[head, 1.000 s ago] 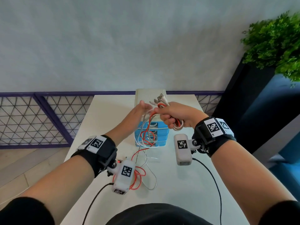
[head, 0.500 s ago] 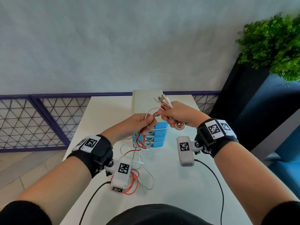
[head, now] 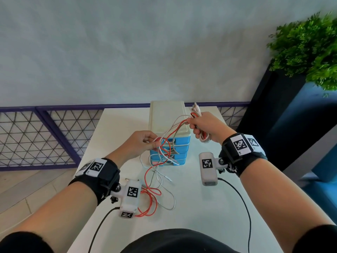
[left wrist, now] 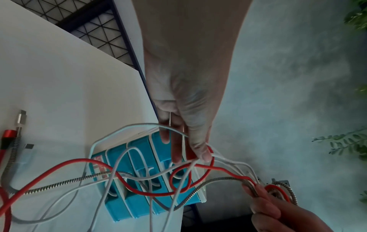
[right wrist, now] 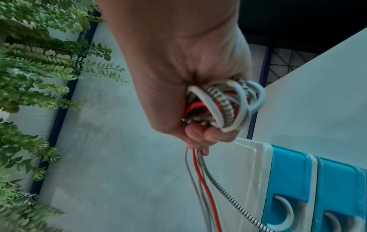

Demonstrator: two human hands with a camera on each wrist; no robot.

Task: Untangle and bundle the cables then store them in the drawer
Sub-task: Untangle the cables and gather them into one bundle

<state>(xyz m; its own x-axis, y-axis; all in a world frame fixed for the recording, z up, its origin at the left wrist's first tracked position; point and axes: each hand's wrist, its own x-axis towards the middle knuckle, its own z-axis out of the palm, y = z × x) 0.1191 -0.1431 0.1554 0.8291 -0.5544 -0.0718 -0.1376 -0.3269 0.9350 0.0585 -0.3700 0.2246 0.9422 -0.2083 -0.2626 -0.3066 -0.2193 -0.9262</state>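
Gripping a coiled bundle of cables [right wrist: 224,103], the right hand [head: 206,127] had its fingers curled tight, hiding most of the coil. Loose strands ran to the left hand [head: 140,143], which pinched a white cable [left wrist: 234,163] and a smooth red cable [left wrist: 139,188] at a knot; a spring-wrapped metal cable [left wrist: 59,183] crossed below. Their tails lay on the white counter [head: 191,207], partly hidden by the left wrist camera. Behind stood a drawer unit [head: 167,121], cream-topped, its blue drawers [head: 182,148] closed, contents unseen.
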